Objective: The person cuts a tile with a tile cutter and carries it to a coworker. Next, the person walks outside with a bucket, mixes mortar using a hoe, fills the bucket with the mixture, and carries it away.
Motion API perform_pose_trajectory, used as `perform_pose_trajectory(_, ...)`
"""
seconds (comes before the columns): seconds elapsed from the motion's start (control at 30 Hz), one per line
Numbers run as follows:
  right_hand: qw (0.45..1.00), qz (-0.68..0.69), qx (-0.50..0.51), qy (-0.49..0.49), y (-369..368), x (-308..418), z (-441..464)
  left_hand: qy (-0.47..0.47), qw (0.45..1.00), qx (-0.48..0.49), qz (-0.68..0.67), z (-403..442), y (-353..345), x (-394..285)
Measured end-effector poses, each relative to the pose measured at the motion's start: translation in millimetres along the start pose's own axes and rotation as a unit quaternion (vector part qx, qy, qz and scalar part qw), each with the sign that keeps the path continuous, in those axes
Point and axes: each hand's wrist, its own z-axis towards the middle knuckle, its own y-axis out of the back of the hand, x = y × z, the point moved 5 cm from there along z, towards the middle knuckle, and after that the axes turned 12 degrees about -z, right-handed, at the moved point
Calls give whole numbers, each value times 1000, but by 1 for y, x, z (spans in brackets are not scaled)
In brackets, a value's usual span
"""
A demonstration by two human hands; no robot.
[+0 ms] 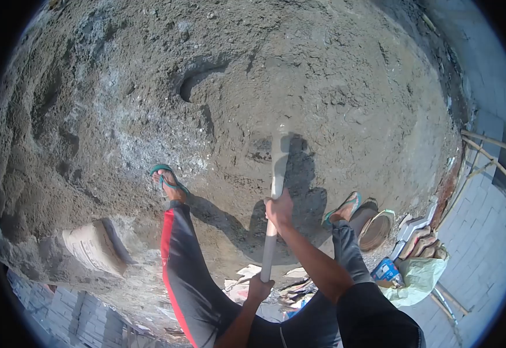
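Note:
Both my hands grip the pale straight handle of a long-handled digging tool (pixel 269 255), one above the other. My right hand (pixel 279 210) is closed around the middle of the handle. Down at its near end, my left hand (pixel 260 289) is wrapped around the butt. The tool's head meets the grey-brown wet mix (pixel 345 133) in front of me; it blends with the mix, so I cannot tell its exact shape. A curved hollow (pixel 192 84) marks the mix farther ahead.
My sandalled feet (pixel 170 182) stand wide apart on the mix. At left lies a filled sack (pixel 93 246). To the right are a round pan or bucket (pixel 376 231), a pale green bag (pixel 421 278), wooden poles (pixel 490 153) and brick paving (pixel 473 232).

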Motion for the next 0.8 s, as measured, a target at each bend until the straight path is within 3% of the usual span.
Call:
perform_pose_trajectory(0.1,986,153,3,72,93,116,85,-59,998,18,-8,89,-3,-162)
perform_pose_trajectory(0.17,964,73,-170,192,153,203,185,-257,958,64,-110,182,-16,-282)
perform_pose_trajectory(0.2,924,1,-288,253,176,237,242,-206,964,82,-143,190,-17,-348)
perform_pose_trajectory(0.23,927,-54,-299,218,177,247,275,-201,964,120,-126,212,-22,-382)
perform_pose_trajectory(0.3,924,-166,-313,147,180,266,335,-166,959,105,-203,216,-29,-401)
perform_pose_trajectory(0.33,928,-168,-297,149,166,254,332,-155,962,93,-207,218,-27,-384)
perform_pose_trajectory(0.47,999,-13,-27,33,104,150,278,-111,971,111,-181,168,-53,-282)
perform_pose_trajectory(0.57,999,-40,-17,25,48,84,234,-84,978,102,-162,108,-30,-229)
perform_pose_trajectory(0.6,999,-5,27,17,20,57,213,-108,987,68,-94,89,-17,-208)
perform_pose_trajectory(0.63,994,2,90,-54,-8,35,177,-74,994,35,-69,77,-10,-158)
perform_pose_trajectory(0.67,995,-24,62,-77,-16,30,125,-38,998,3,-44,65,-4,-107)
perform_pose_trajectory(0.7,996,-85,-11,4,-70,-31,125,-1,999,-26,-21,52,3,-57)
perform_pose_trajectory(0.73,992,27,77,-95,-60,-13,49,63,998,-25,-5,22,24,-43)
perform_pose_trajectory(0.8,983,74,76,-152,-71,-17,-18,50,994,-4,100,-12,57,-7)
